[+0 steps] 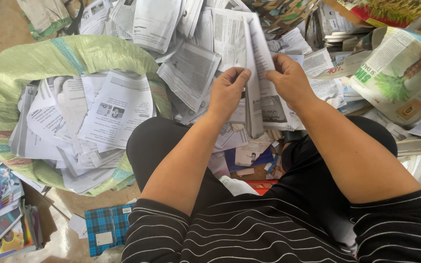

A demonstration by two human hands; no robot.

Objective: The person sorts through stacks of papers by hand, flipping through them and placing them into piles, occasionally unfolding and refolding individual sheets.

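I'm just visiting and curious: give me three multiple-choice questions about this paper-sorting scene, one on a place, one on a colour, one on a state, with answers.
1. Where is the sack of loose sheets?
A. to the person's left
B. to the person's right
C. on the lap

2. What colour is the checked booklet on the floor?
A. red
B. blue
C. yellow

3. How is the bundle of printed pages held?
A. by the left hand alone
B. lying untouched
C. gripped by both hands

Answers: 1 A, the green sack lies left of the knees. 2 B, its plaid is blue. 3 C, the right hand grips it too.
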